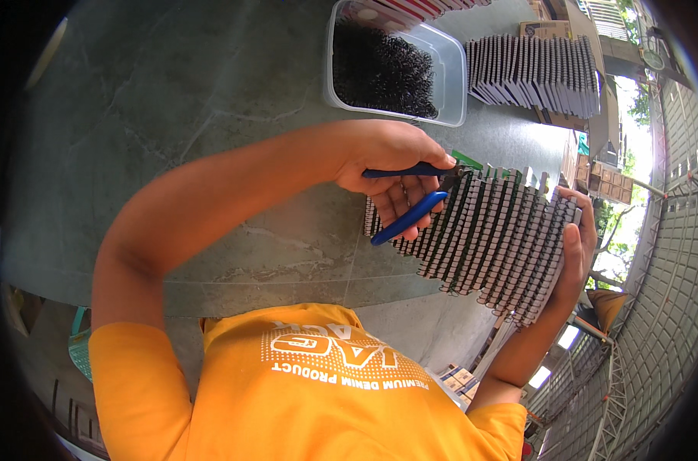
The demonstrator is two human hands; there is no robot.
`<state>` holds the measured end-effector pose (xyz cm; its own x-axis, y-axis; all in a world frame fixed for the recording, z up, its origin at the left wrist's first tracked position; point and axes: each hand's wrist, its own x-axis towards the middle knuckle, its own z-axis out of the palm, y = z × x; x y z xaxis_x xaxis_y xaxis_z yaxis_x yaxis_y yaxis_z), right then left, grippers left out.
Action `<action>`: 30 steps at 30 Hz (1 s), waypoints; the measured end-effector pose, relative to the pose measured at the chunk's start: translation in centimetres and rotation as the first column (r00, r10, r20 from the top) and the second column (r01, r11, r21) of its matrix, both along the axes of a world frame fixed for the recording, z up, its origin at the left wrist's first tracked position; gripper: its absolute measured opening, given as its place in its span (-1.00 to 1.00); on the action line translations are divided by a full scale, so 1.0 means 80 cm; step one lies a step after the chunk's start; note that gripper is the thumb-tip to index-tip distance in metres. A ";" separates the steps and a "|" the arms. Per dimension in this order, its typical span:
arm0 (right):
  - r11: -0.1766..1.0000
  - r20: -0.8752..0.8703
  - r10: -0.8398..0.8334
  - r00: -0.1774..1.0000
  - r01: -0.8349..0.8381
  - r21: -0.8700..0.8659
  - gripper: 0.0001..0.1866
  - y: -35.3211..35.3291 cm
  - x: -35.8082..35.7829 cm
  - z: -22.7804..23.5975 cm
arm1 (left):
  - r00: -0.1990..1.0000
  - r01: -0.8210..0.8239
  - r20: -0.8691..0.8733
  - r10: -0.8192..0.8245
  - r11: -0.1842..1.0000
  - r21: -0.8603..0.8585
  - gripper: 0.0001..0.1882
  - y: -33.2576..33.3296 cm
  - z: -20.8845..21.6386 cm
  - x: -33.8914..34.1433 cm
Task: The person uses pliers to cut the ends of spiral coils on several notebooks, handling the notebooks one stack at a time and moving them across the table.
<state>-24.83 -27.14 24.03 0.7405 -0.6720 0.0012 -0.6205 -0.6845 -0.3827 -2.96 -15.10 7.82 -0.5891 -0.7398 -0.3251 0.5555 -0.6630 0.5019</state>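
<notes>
My left hand (391, 150) reaches in from the left, its fingers around a pair of blue-handled pliers (410, 219). The handles are spread apart. Their jaws meet the far left end of a row of wire-bound notebooks (495, 238), beside a small green strip (466, 160); whether they grip a wire end I cannot make out. The notebooks stand pressed together, with their looped bindings showing. At the right end of the row, my right hand (583, 230) is closed around the outermost notebook, thumb on the near face.
Beyond my left hand, a clear plastic tub (462, 92) holds a heap of black binding coils (380, 73). A second row of bound notebooks (533, 73) stands at the far right, near cardboard boxes (545, 29). Red-and-white striped sheets (418, 8) lie by the tub. The green-grey tabletop (172, 84) has a curved near edge.
</notes>
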 end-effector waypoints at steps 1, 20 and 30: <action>1.000 -0.003 -0.002 1.000 0.002 -0.006 -0.27 0.000 0.001 0.001 | 1.000 -0.001 -0.004 0.001 1.000 -0.006 -0.51 0.001 -0.001 0.000; 0.792 0.323 -0.217 0.921 -0.027 0.610 -0.24 -0.051 -0.036 0.044 | 0.427 -0.140 0.634 0.645 0.740 -0.658 -0.50 0.031 -0.020 -0.032; 0.337 0.518 -0.534 0.668 -0.394 0.855 -0.21 -0.040 -0.094 -0.074 | 0.508 -0.228 0.358 0.783 0.524 -0.821 -0.47 -0.041 -0.011 -0.048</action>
